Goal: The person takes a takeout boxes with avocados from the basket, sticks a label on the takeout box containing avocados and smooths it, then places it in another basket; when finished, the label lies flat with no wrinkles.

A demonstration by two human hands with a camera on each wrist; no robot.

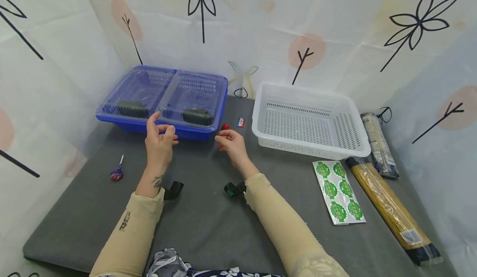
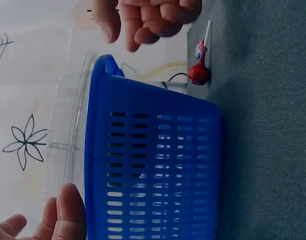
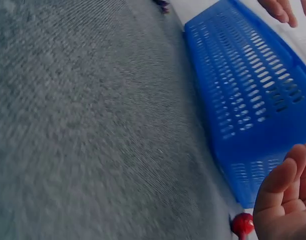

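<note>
Head view: blue basket (image 1: 193, 134), clear lid (image 1: 168, 91) on top, at the wearer's eleven o'clock. Left hand (image 1: 159, 145) loose, empty, at its six-o'clock rim, contact unclear; right hand (image 1: 235, 146) relaxed, empty, near four. Probably steadiest: gripping three and nine evenly.

A green-printed sheet (image 1: 338, 193) lies beside a long yellow packet (image 1: 389, 207).
</note>
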